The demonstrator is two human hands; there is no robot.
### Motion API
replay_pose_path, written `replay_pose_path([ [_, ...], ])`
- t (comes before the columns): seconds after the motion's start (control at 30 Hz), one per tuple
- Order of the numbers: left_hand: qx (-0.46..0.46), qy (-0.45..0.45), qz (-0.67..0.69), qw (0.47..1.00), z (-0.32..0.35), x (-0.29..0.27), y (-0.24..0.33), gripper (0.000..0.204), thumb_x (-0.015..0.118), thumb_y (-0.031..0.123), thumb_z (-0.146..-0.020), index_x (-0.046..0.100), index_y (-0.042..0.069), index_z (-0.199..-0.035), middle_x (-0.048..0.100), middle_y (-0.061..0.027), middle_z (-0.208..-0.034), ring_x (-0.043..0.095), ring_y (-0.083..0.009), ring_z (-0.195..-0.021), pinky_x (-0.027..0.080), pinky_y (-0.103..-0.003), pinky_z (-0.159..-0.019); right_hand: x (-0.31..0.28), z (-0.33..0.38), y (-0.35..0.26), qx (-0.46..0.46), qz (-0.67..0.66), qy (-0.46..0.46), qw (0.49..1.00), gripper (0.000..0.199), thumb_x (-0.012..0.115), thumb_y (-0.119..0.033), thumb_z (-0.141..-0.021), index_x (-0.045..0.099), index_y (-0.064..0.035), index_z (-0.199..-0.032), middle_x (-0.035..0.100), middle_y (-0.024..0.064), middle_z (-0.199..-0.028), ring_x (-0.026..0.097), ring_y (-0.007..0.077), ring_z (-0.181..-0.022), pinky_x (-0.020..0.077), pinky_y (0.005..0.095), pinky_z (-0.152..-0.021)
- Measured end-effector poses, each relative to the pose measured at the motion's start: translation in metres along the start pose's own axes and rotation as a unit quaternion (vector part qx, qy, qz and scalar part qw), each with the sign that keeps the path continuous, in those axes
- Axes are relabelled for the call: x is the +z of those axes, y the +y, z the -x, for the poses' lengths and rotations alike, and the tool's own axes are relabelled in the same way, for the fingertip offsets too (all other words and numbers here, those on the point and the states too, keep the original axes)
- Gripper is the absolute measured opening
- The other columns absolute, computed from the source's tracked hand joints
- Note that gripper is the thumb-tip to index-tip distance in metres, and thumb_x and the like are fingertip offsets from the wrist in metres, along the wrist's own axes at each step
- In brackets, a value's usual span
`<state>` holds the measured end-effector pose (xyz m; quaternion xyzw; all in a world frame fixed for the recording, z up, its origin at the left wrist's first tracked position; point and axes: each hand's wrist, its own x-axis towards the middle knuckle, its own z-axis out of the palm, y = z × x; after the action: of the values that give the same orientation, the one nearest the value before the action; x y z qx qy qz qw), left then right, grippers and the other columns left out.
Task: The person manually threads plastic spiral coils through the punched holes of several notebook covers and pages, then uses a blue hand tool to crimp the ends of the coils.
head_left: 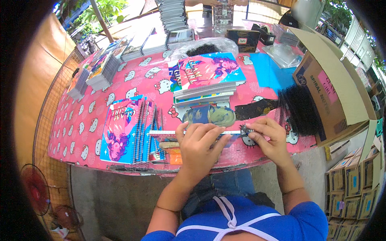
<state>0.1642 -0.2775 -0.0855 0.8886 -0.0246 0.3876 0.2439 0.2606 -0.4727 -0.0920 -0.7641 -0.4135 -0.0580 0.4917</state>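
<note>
In front of me a notebook [165, 133] stands on its edge, its pale page edge facing up. My left hand [199, 146] is closed over its middle, fingers on the far side and thumb nearer me. At the notebook's right end my right hand [267, 138] pinches something small and dark [244, 130], too small to name surely. Left of them, several spiral notebooks with pink and blue covers [122, 130] lean in an overlapping row. Beyond my hands is a stack of similar notebooks [211, 72]. A bundle of black spiral coils [299, 110] lies at the right.
An open cardboard box [333, 88] stands at the table's right edge. More notebook stacks [102, 72] line the far left and back. A tape dispenser [265, 35] and a dark box [242, 40] sit at the back. Cartons [352, 180] are piled low on the right.
</note>
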Motion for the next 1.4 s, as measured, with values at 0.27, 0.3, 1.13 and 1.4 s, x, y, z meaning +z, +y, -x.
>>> replay_pose_path([
  [0.27, -0.001, 0.006, 0.006, 1.0, 0.001, 0.0, 0.0, 0.02, 0.076, 0.024, -0.071, 0.069, 0.012, -0.085, 0.062, 0.0009, -0.079, 0.056, -0.0158, -0.078, 0.032, -0.04, -0.088, 0.001, -0.019, 0.003, -0.022, -0.083, -0.029, 0.996, 0.021, 0.073, -0.002, -0.068, 0.067, -0.0041, -0.088, 0.06, 0.0086, -0.089, 0.059, 0.0198, -0.084, 0.0469, 0.0307, -0.072],
  [0.3, -0.002, 0.006, 0.006, 1.0, 0.002, 0.001, 0.001, 0.02, 0.076, 0.024, -0.071, 0.069, 0.012, -0.086, 0.062, 0.0009, -0.079, 0.056, -0.0157, -0.078, 0.032, -0.04, -0.088, -0.002, -0.02, 0.004, -0.024, -0.091, -0.042, 0.995, 0.021, 0.073, -0.002, -0.068, 0.067, -0.004, -0.088, 0.06, 0.0084, -0.089, 0.059, 0.0196, -0.084, 0.0465, 0.0305, -0.072],
  [1.13, 0.0, 0.046, -0.014, 0.999, 0.015, 0.004, 0.001, 0.026, 0.078, 0.022, -0.068, 0.067, 0.013, -0.089, 0.065, -0.0001, -0.084, 0.058, -0.0176, -0.08, 0.034, -0.038, -0.084, 0.0, -0.043, -0.022, -0.059, 0.039, -0.181, 0.981, 0.019, 0.063, -0.012, -0.081, 0.063, -0.0017, -0.098, 0.06, 0.0123, -0.083, 0.061, 0.0273, -0.08, 0.0479, 0.0363, -0.072],
  [1.4, -0.024, 0.045, -0.008, 0.999, 0.016, -0.002, 0.006, 0.035, 0.079, 0.024, -0.067, 0.065, 0.01, -0.096, 0.064, -0.0027, -0.092, 0.058, -0.0198, -0.088, 0.032, -0.042, -0.092, 0.069, -0.084, 0.093, -0.17, 0.28, -0.349, 0.878, 0.038, 0.069, -0.026, -0.069, 0.052, -0.0036, -0.094, 0.061, 0.0172, -0.091, 0.062, 0.0369, -0.085, 0.0504, 0.046, -0.068],
])
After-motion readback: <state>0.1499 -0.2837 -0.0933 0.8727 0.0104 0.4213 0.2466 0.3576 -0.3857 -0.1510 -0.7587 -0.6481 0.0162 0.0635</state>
